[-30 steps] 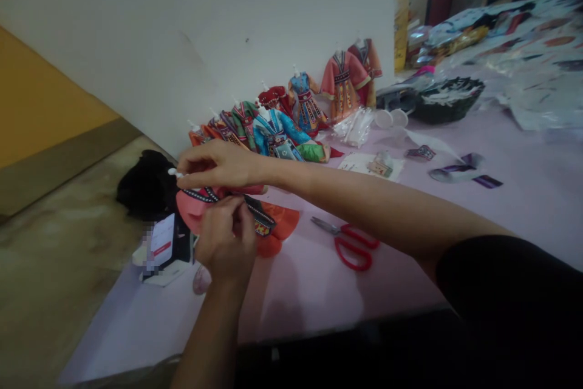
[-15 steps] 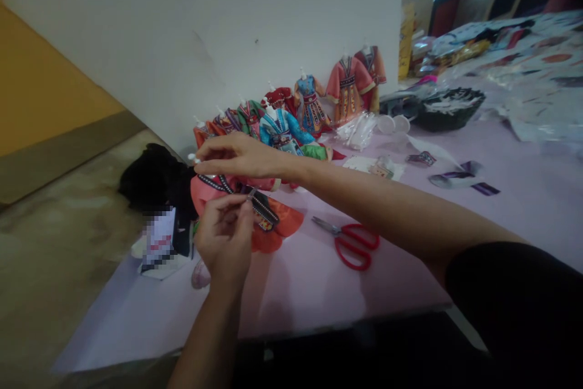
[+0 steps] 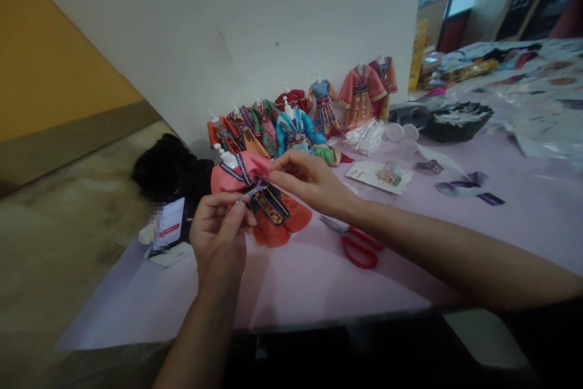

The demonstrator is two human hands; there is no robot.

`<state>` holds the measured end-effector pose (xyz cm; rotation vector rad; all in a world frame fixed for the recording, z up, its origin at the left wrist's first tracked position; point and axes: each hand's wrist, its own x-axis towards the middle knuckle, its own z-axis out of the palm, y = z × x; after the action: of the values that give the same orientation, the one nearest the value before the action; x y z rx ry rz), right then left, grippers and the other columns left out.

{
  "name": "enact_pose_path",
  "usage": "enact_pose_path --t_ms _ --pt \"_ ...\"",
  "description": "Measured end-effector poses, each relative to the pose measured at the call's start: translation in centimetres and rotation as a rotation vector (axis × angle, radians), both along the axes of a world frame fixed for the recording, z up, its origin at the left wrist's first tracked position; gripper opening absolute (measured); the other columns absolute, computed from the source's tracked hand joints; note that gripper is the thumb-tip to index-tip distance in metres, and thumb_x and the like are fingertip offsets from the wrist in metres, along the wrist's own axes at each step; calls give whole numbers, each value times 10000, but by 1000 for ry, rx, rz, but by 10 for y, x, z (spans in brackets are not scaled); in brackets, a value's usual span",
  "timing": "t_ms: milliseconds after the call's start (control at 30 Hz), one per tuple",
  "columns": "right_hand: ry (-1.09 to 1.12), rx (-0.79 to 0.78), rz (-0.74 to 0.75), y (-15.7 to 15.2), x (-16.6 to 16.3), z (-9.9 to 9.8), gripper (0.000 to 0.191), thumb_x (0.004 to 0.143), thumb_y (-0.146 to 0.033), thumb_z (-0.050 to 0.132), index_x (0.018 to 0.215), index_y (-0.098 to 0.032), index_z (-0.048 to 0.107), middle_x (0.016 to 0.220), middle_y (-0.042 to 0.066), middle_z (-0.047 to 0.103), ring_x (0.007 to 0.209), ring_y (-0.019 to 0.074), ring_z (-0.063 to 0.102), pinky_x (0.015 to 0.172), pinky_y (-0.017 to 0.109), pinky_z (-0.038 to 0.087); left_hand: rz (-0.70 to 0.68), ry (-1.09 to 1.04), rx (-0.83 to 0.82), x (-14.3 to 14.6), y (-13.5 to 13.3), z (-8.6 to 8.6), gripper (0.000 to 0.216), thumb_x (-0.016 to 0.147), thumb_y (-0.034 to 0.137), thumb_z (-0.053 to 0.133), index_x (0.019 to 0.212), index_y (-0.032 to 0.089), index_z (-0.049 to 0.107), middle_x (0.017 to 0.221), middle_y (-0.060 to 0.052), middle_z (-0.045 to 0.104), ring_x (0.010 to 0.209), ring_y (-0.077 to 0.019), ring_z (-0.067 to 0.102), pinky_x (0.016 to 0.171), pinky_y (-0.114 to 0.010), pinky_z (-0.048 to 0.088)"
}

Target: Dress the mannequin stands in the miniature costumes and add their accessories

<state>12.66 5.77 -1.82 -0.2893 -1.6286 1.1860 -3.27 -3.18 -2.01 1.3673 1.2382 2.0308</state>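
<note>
A small mannequin wearing a pink and orange doll dress (image 3: 273, 207) with a black patterned sash lies on the lilac table (image 3: 319, 280). My left hand (image 3: 221, 234) pinches the sash's end at the front of the dress, fingers closed. My right hand (image 3: 310, 182) grips the pink sleeve at the dress's right side, fingers pinched. The white mannequin neck (image 3: 225, 155) sticks out at the upper left.
Red-handled scissors (image 3: 357, 243) lie just right of the dress. A row of dressed mannequins (image 3: 300, 116) stands against the white wall. A black cloth bundle (image 3: 168, 170) and a small box (image 3: 168, 234) sit at the left edge. Paper card, ribbon scraps, cups and a dark bowl (image 3: 458, 119) lie further right.
My right hand has come off the mannequin's neck and moved right onto the pink sleeve. The dress sits more upright. The view has shifted slightly left and down.
</note>
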Motion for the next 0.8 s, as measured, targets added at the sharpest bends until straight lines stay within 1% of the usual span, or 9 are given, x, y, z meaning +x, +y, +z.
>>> enact_pose_path --t_ms 100,167,233,367,467,633,733,800 --pt "-60 -140 113 -5 -3 -14 233 877 -393 693 834 -172 631 741 -13 594 677 114 527 627 257 428 -29 -18 6 1 -2 -1 153 690 159 768 790 186 655 697 27 667 481 -70 565 430 -179 419" --pt "-65 -201 161 -5 -7 -17 231 860 -387 700 831 -166 640 719 -19 583 664 112 517 625 258 418 -55 -28 4 2 -2 -1 156 683 158 771 786 186 657 646 33 653 463 -74 558 415 -173 415" --pt "-37 -228 186 -5 -11 -18 215 841 -368 712 819 -166 640 713 -22 586 658 110 516 636 259 419 -76 -31 0 2 -3 -3 159 682 169 772 793 187 659 610 38 643 445 -75 549 403 -169 415" --pt "13 -205 190 -7 -13 -15 200 828 -337 726 779 -175 620 724 -23 586 669 109 512 657 259 421 -101 -37 -30 -2 -5 -5 179 673 192 781 804 185 660 609 36 639 440 -77 551 393 -167 411" --pt "8 -174 196 -10 -11 -13 196 841 -326 718 770 -179 610 726 -22 574 672 112 498 645 259 408 -138 -65 -65 -8 -8 -8 184 677 194 783 813 181 660 699 19 675 455 -73 562 391 -172 419" --pt "-9 -146 190 -16 -9 -10 194 865 -313 697 769 -181 593 727 -25 548 669 109 482 645 261 389 -254 -149 -135 -15 -14 -12 244 693 221 789 903 186 670 833 -2 721 500 -95 616 404 -196 457" --pt "-22 -150 184 -19 -9 -9 200 867 -320 703 769 -182 594 738 -21 559 685 111 494 660 264 397 -308 -201 -168 -16 -15 -16 273 716 273 804 943 183 682 870 -19 738 541 -112 643 446 -214 492" --pt "-24 -156 194 -20 -9 -9 194 870 -318 703 775 -183 600 739 -20 564 686 112 498 660 263 401 -321 -224 -190 -14 -15 -18 279 729 291 818 946 175 688 846 -23 737 558 -106 643 486 -210 504"
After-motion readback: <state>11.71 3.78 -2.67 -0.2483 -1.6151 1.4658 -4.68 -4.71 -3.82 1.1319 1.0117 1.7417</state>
